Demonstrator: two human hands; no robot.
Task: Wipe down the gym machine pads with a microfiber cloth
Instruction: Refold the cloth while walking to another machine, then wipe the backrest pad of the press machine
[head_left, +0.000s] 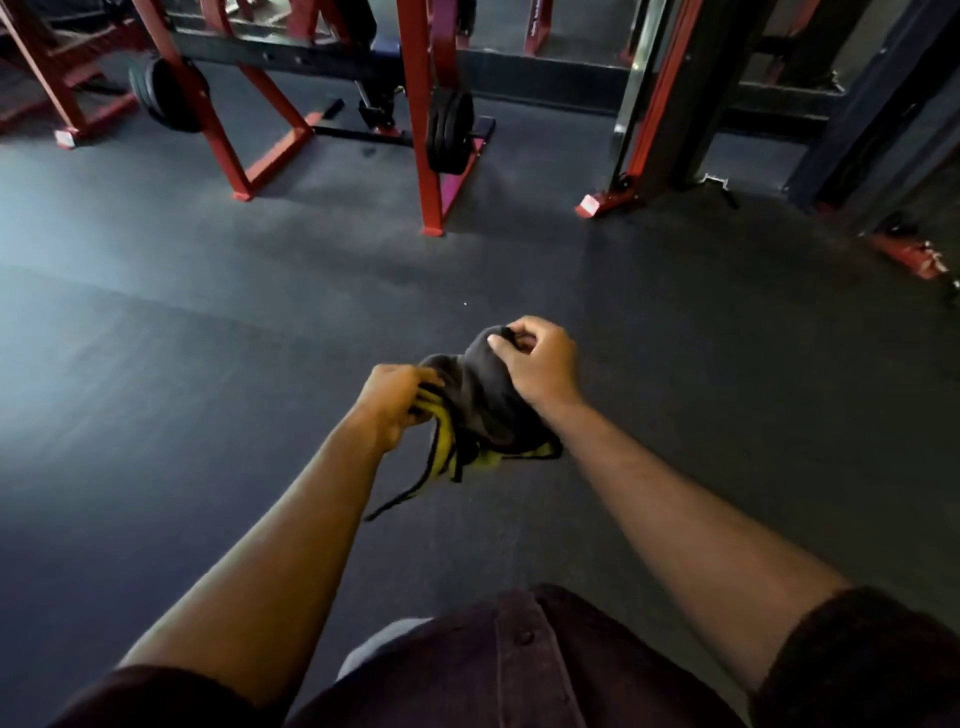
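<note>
A bunched microfiber cloth, dark grey on one side and yellow on the other with a dark edge hanging loose, is held in front of me above the floor. My left hand grips its left, yellow part. My right hand pinches the grey top of the bundle. A blue machine pad shows far off at the top, partly hidden behind the red frame.
Dark rubber flooring stretches ahead. A red steel rack carrying black weight plates stands at the top centre and left. A red and black upright column stands top right, with another dark post beside it.
</note>
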